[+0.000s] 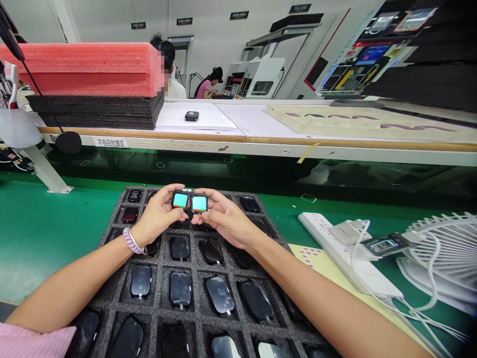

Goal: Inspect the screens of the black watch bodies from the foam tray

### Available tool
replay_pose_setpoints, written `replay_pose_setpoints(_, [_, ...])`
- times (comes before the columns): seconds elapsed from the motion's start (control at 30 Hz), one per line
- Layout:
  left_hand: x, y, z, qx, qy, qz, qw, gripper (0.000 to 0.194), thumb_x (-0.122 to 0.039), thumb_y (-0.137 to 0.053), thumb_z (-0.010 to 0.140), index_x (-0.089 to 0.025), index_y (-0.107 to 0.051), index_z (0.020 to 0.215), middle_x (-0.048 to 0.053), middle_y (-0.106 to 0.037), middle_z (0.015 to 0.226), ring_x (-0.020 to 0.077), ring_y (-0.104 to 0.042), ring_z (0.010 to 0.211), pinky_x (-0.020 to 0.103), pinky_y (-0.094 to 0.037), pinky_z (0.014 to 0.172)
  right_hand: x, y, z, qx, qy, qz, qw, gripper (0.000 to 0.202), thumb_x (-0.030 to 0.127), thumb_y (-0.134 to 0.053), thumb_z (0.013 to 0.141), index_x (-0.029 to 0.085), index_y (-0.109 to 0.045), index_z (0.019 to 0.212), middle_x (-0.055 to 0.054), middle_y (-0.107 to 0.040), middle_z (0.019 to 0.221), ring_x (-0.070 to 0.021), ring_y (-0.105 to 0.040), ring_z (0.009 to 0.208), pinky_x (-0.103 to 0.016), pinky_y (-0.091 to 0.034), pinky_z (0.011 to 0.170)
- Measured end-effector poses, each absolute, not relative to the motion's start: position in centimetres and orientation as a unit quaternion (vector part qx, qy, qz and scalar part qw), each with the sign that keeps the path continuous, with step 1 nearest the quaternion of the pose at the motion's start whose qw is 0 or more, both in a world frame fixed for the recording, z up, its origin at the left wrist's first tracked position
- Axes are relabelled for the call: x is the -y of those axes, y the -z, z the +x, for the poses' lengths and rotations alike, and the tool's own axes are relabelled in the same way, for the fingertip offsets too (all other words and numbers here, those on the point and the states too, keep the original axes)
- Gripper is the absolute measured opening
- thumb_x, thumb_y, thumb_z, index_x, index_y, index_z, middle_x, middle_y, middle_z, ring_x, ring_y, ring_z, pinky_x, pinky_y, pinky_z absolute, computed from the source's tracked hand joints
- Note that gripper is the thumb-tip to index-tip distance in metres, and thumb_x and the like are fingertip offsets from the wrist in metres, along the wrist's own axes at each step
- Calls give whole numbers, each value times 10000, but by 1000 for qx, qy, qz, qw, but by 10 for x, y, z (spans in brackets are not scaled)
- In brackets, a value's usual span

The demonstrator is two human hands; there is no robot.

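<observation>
Two smartwatch bodies without straps are held side by side above a dark foam tray (pixel 160 263), their screens lit cyan with a strip of orange and green along the bottom. My left hand (pixel 161 211) pinches the left smartwatch (pixel 181 200) by its edges, thumb below and fingers above. In the same way my right hand (pixel 225 216) grips the right smartwatch (pixel 199 203). The two watches nearly touch; whether they make contact, I cannot tell. Below them, dark-screened watches such as one smartwatch (pixel 180 289) lie in the tray's square pockets, several with small pull tabs.
A white power strip (pixel 335 248) with plugs and cables lies at the right, beside a white fan (pixel 447 248). Behind runs a shelf with red foam sheets (pixel 85 69), a small black device (pixel 192 116) on paper and a cream tray (pixel 357 124). Two people sit beyond.
</observation>
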State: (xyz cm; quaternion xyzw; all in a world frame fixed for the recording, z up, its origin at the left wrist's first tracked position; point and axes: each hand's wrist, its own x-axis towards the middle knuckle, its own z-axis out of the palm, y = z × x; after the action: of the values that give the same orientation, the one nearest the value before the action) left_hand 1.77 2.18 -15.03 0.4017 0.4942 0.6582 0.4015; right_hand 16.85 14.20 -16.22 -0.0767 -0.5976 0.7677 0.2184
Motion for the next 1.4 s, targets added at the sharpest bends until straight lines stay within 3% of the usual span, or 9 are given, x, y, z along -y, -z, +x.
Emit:
replay_pose_setpoints(0.43, [-21, 149, 19, -508, -652, 405, 390, 481, -143, -699, 721, -158, -529, 1171, 26, -629, 969, 81, -649, 642, 176, -553, 602, -142, 163, 168, 603, -764, -73, 220, 468, 233, -774, 787, 216, -547, 1196, -12, -647, 916, -167, -662, 727, -306, -514, 709])
replay_pose_setpoints(0.77, [-21, 150, 18, -493, -650, 400, 418, 589, -115, -614, 697, -174, -518, 1274, 97, -635, 1222, 112, -708, 707, 212, -614, 696, -144, 164, 168, 593, -768, -82, 230, 479, 157, -726, 711, 223, -565, 1156, 2, -635, 906, -151, -640, 702, -284, -511, 686])
replay_pose_setpoints(1.0, [-21, 150, 19, -495, -648, 409, 409, 519, -139, -695, 708, -167, -530, 1200, 65, -641, 1112, 115, -707, 688, 208, -615, 678, -144, 165, 168, 594, -766, -84, 233, 465, 184, -766, 729, 221, -572, 1151, -4, -650, 918, -149, -634, 677, -289, -512, 673])
replay_pose_setpoints(1.23, [-20, 149, 18, -505, -642, 387, 429, 340, -360, -637, 846, -153, -561, 1105, 35, -652, 899, 156, -709, 628, 241, -620, 610, -146, 166, 166, 561, -792, -93, 223, 388, 450, -773, 849, 195, -600, 1086, -14, -669, 867, -137, -622, 578, -271, -490, 600])
replay_pose_setpoints(1.4, [-20, 148, 19, -502, -638, 389, 436, 359, -271, -635, 781, -162, -570, 1116, 26, -648, 966, 150, -712, 635, 239, -625, 636, -146, 168, 166, 573, -781, -95, 231, 428, 391, -862, 783, 202, -613, 1076, 12, -654, 862, -117, -620, 582, -240, -497, 598])
